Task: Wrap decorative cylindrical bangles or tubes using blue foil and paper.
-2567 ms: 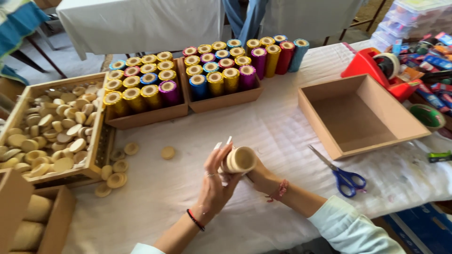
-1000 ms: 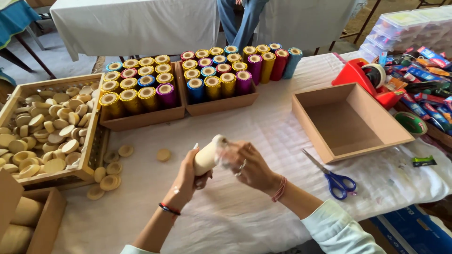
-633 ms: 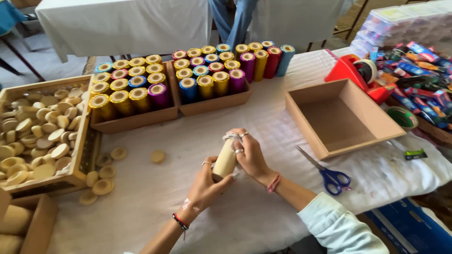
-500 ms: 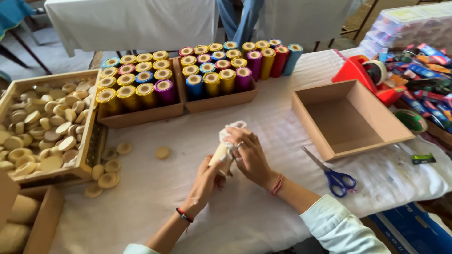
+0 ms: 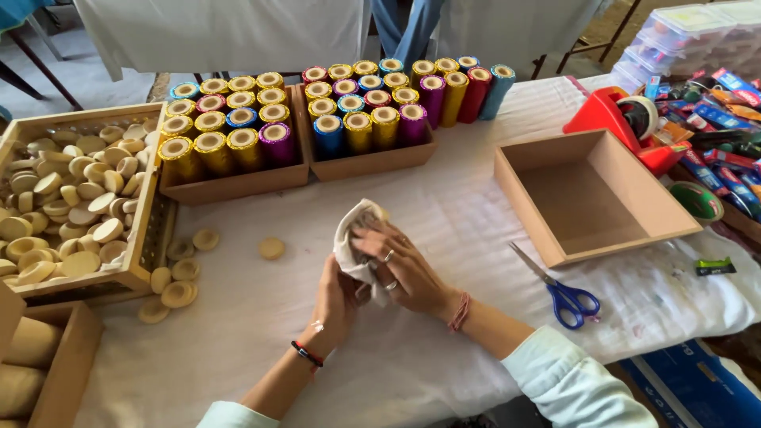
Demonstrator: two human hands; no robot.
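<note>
At table centre, left hand (image 5: 337,297) grips a tube's lower end; right hand (image 5: 400,265) presses a white cloth (image 5: 349,242) around the tube (image 5: 379,212), mostly hidden. Scissors (image 5: 559,289) lie near, beside an empty box (image 5: 594,198).

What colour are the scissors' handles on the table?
Blue; the scissors lie beside the empty box, clearest in the head view.

Matt wooden box (image 5: 590,198); glossy foil tubes (image 5: 238,143) — white cloth (image 5: 353,246).
</note>
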